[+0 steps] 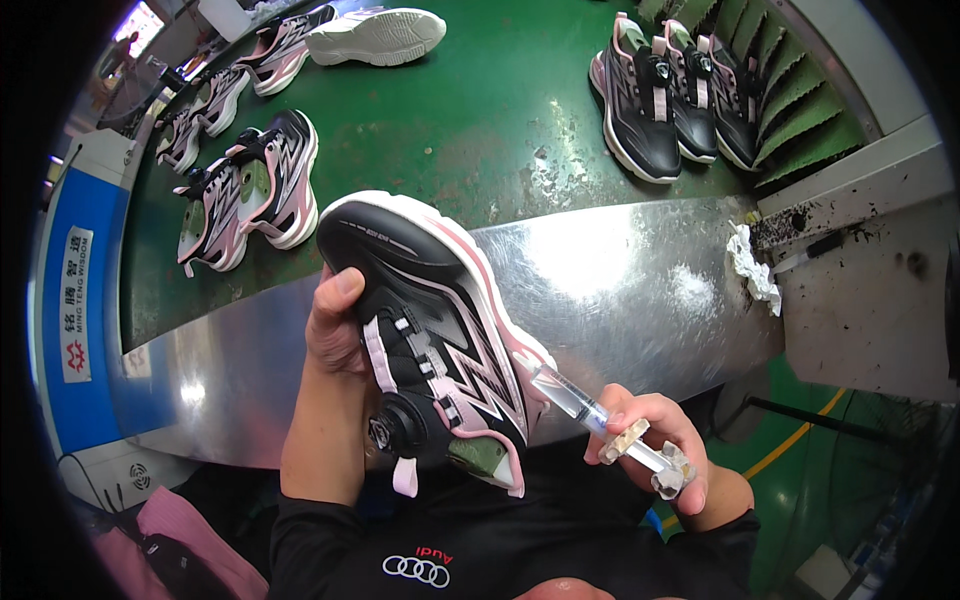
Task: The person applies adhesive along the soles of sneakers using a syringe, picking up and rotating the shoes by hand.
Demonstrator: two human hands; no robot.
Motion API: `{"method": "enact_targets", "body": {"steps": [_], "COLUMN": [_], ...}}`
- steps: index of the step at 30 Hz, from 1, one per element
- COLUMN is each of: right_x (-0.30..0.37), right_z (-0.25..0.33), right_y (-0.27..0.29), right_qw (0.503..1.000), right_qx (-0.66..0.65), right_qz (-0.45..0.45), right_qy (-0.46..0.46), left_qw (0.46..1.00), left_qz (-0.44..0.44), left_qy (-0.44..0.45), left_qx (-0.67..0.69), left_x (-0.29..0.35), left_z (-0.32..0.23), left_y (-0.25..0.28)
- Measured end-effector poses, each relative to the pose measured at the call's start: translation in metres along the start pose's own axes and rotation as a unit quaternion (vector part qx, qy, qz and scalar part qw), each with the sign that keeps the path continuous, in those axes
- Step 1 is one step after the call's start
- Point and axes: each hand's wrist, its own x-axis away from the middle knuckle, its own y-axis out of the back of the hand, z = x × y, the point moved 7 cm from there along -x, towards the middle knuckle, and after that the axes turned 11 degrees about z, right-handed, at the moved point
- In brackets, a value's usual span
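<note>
A black sneaker [415, 290] with pink trim and a white sole is held up in front of me, toe pointing away. My left hand [338, 318] is closed around its left side, thumb on the upper near the toe; the other fingers are hidden behind the shoe. In my right hand [655, 435] is a clear plastic syringe [572, 397], its flange and plunger end wrapped in stained, crusty material. The syringe tip meets the seam between the sole and the upper on the shoe's right side. A dial [392, 428] and a pink pull tab sit at the shoe's tongue.
Several matching sneakers [270, 185] stand at the left of the green table [450, 130], one lying sole up. More sneakers [640, 110] stand at far right beside green flaps [800, 100]. Crumpled white tissue [752, 268] lies at the right end of the metal edge [640, 280].
</note>
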Motion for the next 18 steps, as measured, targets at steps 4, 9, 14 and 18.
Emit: {"method": "enact_targets", "body": {"steps": [4, 9, 14, 18], "right_x": [0.011, 0.022, 0.026, 0.032], "right_z": [-0.003, -0.008, -0.012, -0.014], "right_y": [-0.003, -0.007, -0.007, -0.005], "right_qw": [1.000, 1.000, 1.000, 0.999], "right_qx": [0.004, 0.015, 0.010, 0.010], "right_qz": [-0.014, -0.019, -0.023, -0.018], "right_qy": [-0.011, -0.010, 0.013, 0.032], "left_qw": [0.999, 0.993, 0.997, 0.996], "left_qz": [-0.006, -0.024, -0.029, -0.061], "left_qy": [0.012, 0.030, 0.024, 0.030], "left_qx": [0.045, 0.116, 0.073, 0.059], "left_x": [0.003, -0.001, -0.003, -0.001], "left_z": [0.001, 0.006, 0.006, 0.004], "left_y": [0.002, -0.001, 0.008, 0.021]}}
